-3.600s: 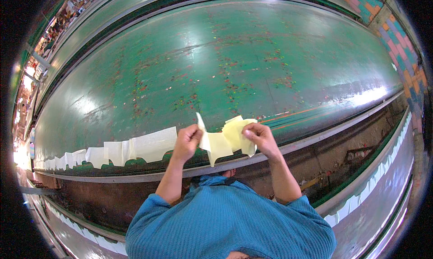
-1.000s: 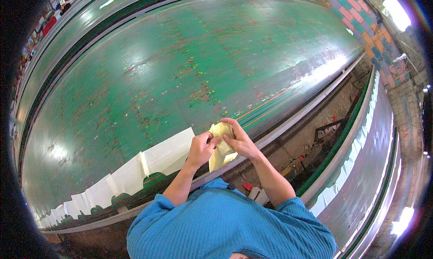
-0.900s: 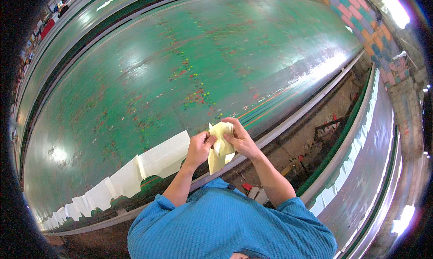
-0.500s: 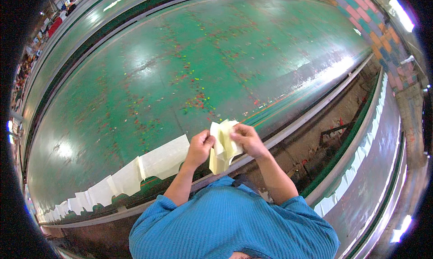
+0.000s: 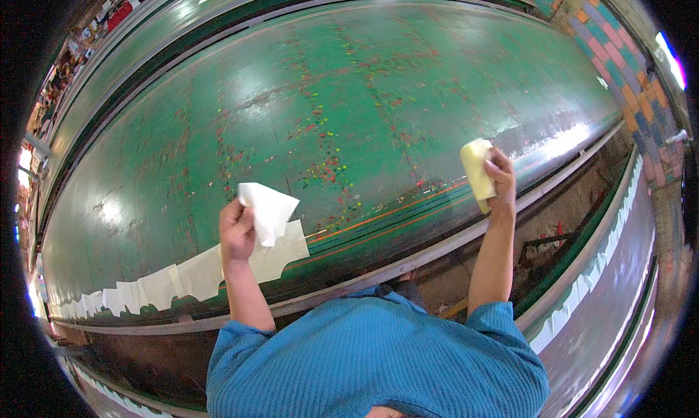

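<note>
Long green smooth-topped table [image 5: 364, 174], red-and-yellow speckled; folded pale-yellow bundle [image 5: 476, 170]; thin angular white sheet [image 5: 270, 210]; blue ribbed knit shirt [image 5: 378, 349].

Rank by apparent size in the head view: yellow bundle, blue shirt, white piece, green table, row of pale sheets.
1. Green table
2. Blue shirt
3. Row of pale sheets
Unranked, both smaller: white piece (left hand) and yellow bundle (right hand), too alike in size.

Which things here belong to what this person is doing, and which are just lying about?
Apparently in use:
white sheet, in the left hand
folded yellow bundle, in the right hand
row of pale sheets along the near edge of the green table

Apparently just around:
neighbouring table at right, edged with white pieces
multicoloured brick wall
</note>
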The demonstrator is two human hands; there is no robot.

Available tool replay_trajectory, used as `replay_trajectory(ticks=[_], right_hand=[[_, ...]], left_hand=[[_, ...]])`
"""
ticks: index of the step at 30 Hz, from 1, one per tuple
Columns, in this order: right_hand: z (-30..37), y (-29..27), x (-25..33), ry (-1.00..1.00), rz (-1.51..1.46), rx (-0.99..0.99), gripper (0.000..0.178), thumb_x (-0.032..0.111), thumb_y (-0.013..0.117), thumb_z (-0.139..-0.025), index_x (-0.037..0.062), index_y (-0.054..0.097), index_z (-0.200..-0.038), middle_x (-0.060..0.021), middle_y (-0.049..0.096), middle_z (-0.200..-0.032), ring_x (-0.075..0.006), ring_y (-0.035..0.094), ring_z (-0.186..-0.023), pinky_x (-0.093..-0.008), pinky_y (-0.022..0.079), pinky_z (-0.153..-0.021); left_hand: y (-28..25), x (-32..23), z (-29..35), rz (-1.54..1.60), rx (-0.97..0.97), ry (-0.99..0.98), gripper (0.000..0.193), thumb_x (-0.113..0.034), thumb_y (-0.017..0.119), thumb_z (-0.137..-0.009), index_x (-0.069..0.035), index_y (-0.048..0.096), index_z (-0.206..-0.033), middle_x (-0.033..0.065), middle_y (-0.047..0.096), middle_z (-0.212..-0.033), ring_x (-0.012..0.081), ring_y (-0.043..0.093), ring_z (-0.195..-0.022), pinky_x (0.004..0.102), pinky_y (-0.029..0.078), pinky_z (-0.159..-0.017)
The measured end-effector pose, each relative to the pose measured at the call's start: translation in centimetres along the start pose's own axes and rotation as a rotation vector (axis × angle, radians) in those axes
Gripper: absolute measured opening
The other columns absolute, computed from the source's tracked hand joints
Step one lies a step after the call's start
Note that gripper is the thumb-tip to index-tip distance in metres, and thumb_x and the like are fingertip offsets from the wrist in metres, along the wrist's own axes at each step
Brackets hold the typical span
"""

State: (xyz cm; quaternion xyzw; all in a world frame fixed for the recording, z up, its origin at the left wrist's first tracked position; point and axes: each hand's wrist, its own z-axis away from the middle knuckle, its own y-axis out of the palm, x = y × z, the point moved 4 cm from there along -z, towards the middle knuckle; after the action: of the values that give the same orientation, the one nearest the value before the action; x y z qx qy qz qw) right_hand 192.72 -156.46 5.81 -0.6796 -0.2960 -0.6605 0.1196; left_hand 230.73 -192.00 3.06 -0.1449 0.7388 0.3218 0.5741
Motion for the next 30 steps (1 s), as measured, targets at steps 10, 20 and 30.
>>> replay_trajectory(ticks=[10,20,30], right_hand=[[0.0,9.7,-17.4,0.085,0.873,0.655,0.034,0.031,0.059,-0.092,0.0002,0.066,-0.104,-0.0214,0.067,-0.090,-0.0316,0.066,-0.081,-0.0395,0.050,-0.075],[-3.4,-11.5,-8.8,0.353,-0.052,0.186,0.014,0.013,0.061,-0.090,0.0012,0.065,-0.096,0.0000,0.063,-0.081,-0.0075,0.055,-0.073,-0.0235,0.044,-0.065],[-1.3,-18.3,-2.1,0.277,0.151,0.327,0.029,-0.001,0.048,-0.092,0.0017,0.054,-0.121,-0.0021,0.057,-0.105,-0.0087,0.052,-0.092,-0.0242,0.044,-0.082]], left_hand=[[13.3,15.2,-3.1,-0.577,0.337,-0.323,0.022,-0.011,0.053,-0.095,-0.002,0.059,-0.114,0.0055,0.063,-0.107,0.0148,0.064,-0.087,0.0280,0.049,-0.071],[25.9,17.9,-3.2,-0.499,0.112,-0.366,0.010,-0.009,0.056,-0.093,-0.001,0.060,-0.097,0.0044,0.066,-0.089,0.0137,0.063,-0.077,0.0287,0.049,-0.068],[50.1,18.2,-6.0,-0.772,0.329,0.231,0.029,-0.019,0.075,-0.079,-0.001,0.054,-0.073,0.0143,0.056,-0.066,0.0296,0.057,-0.058,0.0371,0.046,-0.055]])
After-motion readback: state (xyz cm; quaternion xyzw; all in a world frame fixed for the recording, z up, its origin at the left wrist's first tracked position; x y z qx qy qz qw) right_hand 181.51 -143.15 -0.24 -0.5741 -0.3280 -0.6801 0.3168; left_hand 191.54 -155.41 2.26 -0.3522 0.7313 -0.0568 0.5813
